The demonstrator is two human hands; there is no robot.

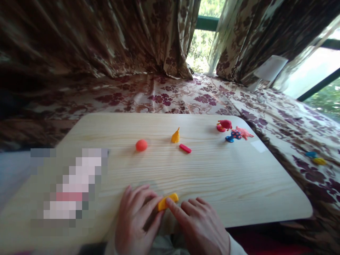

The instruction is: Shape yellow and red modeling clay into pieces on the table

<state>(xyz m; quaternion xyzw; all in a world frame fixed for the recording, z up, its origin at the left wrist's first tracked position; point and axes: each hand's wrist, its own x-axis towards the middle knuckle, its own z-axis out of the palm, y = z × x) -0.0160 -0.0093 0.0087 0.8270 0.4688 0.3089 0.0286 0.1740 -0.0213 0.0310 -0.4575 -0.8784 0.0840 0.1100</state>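
Observation:
A short yellow bar of what looks like modelling clay (167, 202) is between my hands at the table's near edge. My left hand (138, 212) pinches its left end between thumb and forefinger. The forefinger of my right hand (196, 219) presses on the bar's upper face; the other right fingers are curled, and that thumb is hidden. Farther up the table are an orange-red clay ball (141, 145), a yellow pear-like clay shape with a pointed top (175, 136) and a small pinkish-red clay stick (185, 148).
On the pale wooden table (228, 173), at its far right, stand a red figure (225, 124), a blue spotted figure (235, 134) and a pink figure (244, 132). Blue (310, 154) and yellow pieces (319, 161) lie on the flowered cloth. A blurred-out rectangle covers the table's left side.

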